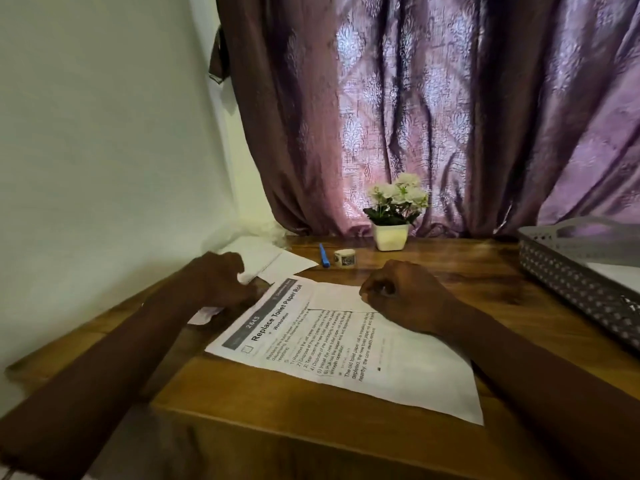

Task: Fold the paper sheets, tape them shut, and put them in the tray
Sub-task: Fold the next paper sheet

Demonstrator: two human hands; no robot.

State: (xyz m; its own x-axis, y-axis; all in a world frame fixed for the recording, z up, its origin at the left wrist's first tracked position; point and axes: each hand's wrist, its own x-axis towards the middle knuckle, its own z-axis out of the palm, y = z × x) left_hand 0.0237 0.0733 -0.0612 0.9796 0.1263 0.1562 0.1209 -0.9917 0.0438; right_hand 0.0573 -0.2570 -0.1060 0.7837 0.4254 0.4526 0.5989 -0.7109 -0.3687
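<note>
A printed sheet [346, 348] headed "Replace Toilet Paper Roll" lies on the wooden table [467, 271], its far part folded over towards me. My right hand [405, 296] pinches that folded flap at its edge with curled fingers. My left hand [221, 282] is blurred, fingers curled, at the sheet's far-left corner; whether it grips the paper is unclear. A small roll of tape [345, 258] stands beyond the sheet. The grey perforated tray [568, 268] sits at the right edge with white paper inside.
More white sheets [266, 258] lie at the far left behind my left hand. A blue pen-like tool [323, 256] lies beside the tape. A white pot of flowers [391, 233] stands at the back by the curtain. The wall is close on the left.
</note>
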